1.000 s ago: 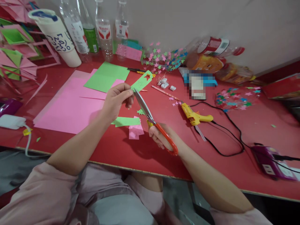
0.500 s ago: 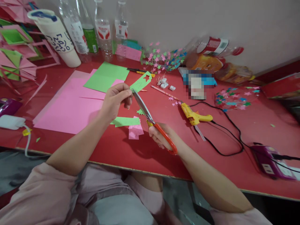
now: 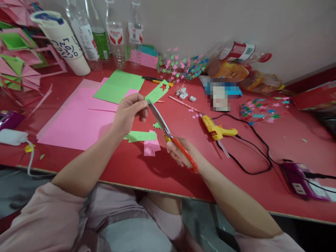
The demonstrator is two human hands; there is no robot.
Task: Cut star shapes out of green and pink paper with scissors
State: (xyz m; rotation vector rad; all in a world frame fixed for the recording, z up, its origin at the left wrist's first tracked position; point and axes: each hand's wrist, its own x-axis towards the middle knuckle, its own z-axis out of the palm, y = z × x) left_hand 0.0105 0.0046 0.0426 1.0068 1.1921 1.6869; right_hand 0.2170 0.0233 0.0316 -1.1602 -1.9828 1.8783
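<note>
Pinched in my left hand [image 3: 132,110] is a green paper strip [image 3: 155,93] with a star-shaped hole near its far end. My right hand [image 3: 181,151] is closed around the red handles of a pair of scissors [image 3: 163,123]. The scissor tips reach the strip's near end, right beside my left fingertips; whether the blades have paper between them I cannot tell. Below the hands, a green paper piece [image 3: 141,136] lies over pink paper pieces [image 3: 151,148]. Small green paper stars [image 3: 156,125] rest on the table just behind the blades.
Large pink sheets [image 3: 70,119] and a green sheet [image 3: 118,85] lie to the left. At right are a yellow glue gun [image 3: 219,129] with its black cord, a bag of paper stars [image 3: 265,111] and a purple power strip [image 3: 301,180]. Bottles [image 3: 115,35] and a tumbler [image 3: 64,43] line the wall.
</note>
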